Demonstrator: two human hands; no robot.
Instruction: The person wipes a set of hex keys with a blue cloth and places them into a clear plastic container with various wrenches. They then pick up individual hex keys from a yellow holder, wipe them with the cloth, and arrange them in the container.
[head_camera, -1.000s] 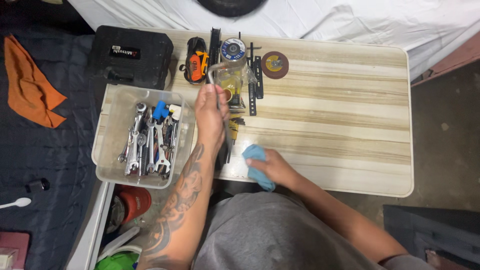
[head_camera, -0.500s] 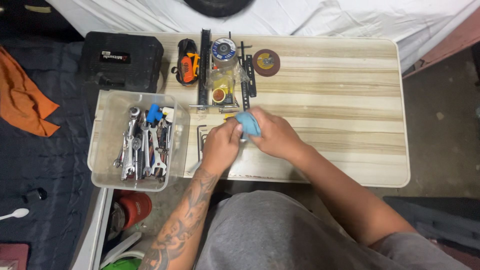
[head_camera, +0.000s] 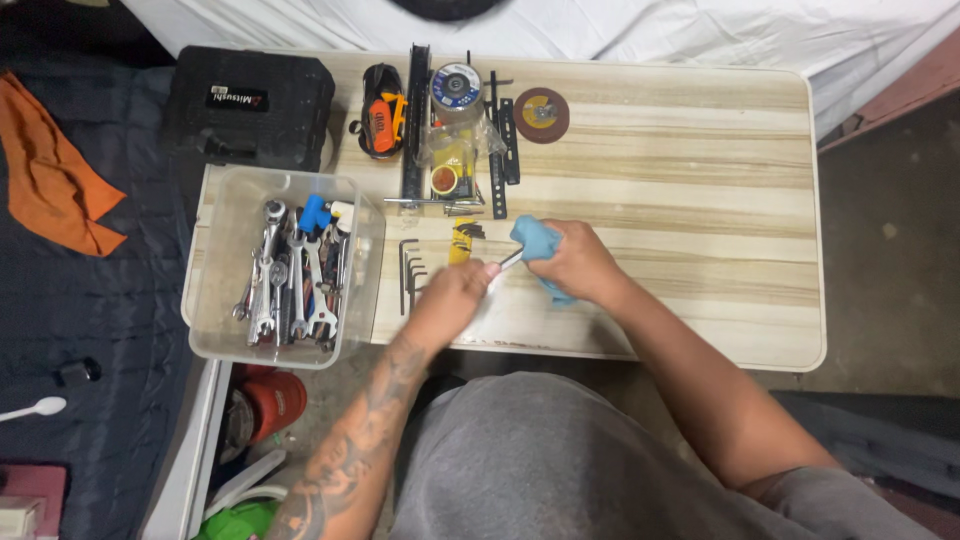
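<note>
At the near edge of the table (head_camera: 700, 200), a small metal tool (head_camera: 508, 261) is getting wiped down.
Left hand (head_camera: 455, 295) pinches one end of it; right hand (head_camera: 575, 262) is closed around a blue cloth (head_camera: 538, 245) wrapped over the other end. Likely mid-wipe, and a steady pinch looks needed next. Beyond lie hex keys (head_camera: 408, 272), a clear bin of wrenches (head_camera: 290, 275), then grinding discs (head_camera: 541, 114).

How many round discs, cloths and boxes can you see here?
Round discs: 2, a blue-labelled disc and a reddish-brown disc
Cloths: 2, a blue cloth in the right hand and an orange cloth
Boxes: 2, a black tool case and a clear plastic bin
Total: 6
</note>
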